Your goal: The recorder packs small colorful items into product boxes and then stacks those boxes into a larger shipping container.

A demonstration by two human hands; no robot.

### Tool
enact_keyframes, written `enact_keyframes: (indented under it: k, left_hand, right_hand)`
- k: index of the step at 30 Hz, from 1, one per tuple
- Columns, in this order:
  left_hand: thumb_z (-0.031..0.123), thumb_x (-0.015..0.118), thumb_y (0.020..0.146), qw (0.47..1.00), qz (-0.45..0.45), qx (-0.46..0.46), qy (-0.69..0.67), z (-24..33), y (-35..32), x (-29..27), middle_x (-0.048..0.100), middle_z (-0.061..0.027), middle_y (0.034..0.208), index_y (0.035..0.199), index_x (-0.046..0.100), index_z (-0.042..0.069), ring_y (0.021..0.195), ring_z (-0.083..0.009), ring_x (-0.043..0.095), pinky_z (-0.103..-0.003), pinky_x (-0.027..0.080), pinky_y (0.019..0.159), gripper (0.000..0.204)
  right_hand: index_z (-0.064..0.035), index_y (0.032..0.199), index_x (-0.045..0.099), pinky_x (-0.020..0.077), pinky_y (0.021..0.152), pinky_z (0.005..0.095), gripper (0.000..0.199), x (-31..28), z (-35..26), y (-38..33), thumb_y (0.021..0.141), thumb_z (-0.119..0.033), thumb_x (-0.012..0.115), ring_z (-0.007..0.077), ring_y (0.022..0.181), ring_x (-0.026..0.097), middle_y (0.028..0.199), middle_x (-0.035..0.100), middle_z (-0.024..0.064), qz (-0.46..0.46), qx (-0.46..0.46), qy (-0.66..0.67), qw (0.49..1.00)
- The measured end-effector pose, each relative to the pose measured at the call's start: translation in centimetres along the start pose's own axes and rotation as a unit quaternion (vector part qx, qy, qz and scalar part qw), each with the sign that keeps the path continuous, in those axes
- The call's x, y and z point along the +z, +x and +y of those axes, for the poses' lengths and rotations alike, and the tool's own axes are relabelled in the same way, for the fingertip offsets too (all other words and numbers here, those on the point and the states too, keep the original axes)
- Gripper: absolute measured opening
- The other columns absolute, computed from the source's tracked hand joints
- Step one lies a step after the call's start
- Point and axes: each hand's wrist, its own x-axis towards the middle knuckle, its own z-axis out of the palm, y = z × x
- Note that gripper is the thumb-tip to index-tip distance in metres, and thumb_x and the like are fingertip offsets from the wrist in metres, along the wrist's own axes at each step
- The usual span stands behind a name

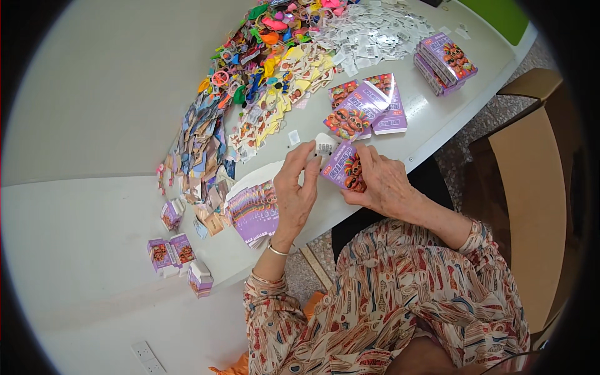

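While the right hand (pixel 386 184) grips a purple box (pixel 342 167) with pale lettering (pixel 339 161), the left hand (pixel 295 190) pinches its white printed end (pixel 324 147).

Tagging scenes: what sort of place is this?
Likely a packing workspace: a purple cardboard box in the right hand, flat purple cardboard cartons, and a heap of small colourful trinkets on a white table.

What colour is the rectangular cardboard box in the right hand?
Mostly purple, with multicoloured cartoon art; the cardboard box shows best in the head view.
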Motion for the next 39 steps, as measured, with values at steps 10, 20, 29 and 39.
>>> enact_keyframes:
  k: [10,20,29,39]
  left_hand:
    - [0.014,0.066,0.088,0.999,-0.027,0.027,-0.01,1.0,-0.4,0.0,0.061,-0.0155,0.11,0.099,0.068,0.002,0.096,-0.026,0.062,-0.034,0.048,0.083,0.016]
    - [0.013,0.058,0.095,0.913,0.011,-0.176,-0.367,1.4,-1.7,-0.1,0.063,-0.0058,0.108,0.123,0.052,0.001,0.094,-0.012,0.061,-0.027,0.051,0.081,0.032]
    - [0.01,0.06,0.093,0.794,-0.188,-0.342,-0.466,-1.0,-0.1,-0.1,0.063,-0.0066,0.113,0.127,0.051,0.002,0.103,-0.0142,0.061,-0.033,0.052,0.086,0.037]
    - [0.012,0.063,0.091,0.696,-0.171,-0.392,-0.577,-1.9,-1.7,2.2,0.055,-0.0087,0.125,0.132,0.045,0.002,0.115,-0.0203,0.055,-0.037,0.047,0.098,0.045]
  right_hand:
    - [0.0065,0.13,0.031,0.0527,0.061,0.0437,0.088,0.7,0.5,-0.2,0.066,-0.029,0.079,0.0359,0.078,0.062,0.098,0.054,0.0206,0.123,-0.092,0.007,0.988]
    - [-0.0002,0.138,0.025,0.0523,0.068,0.0454,0.093,0.5,0.6,-0.1,0.068,-0.025,0.08,0.0372,0.094,0.062,0.109,0.054,0.0216,0.086,-0.058,0.067,0.992]
    - [-0.0017,0.124,0.041,0.0513,0.069,0.0448,0.072,0.3,1.0,0.2,0.064,-0.024,0.074,0.0375,0.085,0.061,0.105,0.052,0.0198,0.023,-0.066,0.032,0.997]
    - [-0.0005,0.114,0.043,0.0507,0.074,0.0438,0.066,1.2,1.8,0.4,0.062,-0.025,0.076,0.0382,0.088,0.059,0.103,0.051,0.0181,0.04,-0.13,0.059,0.989]
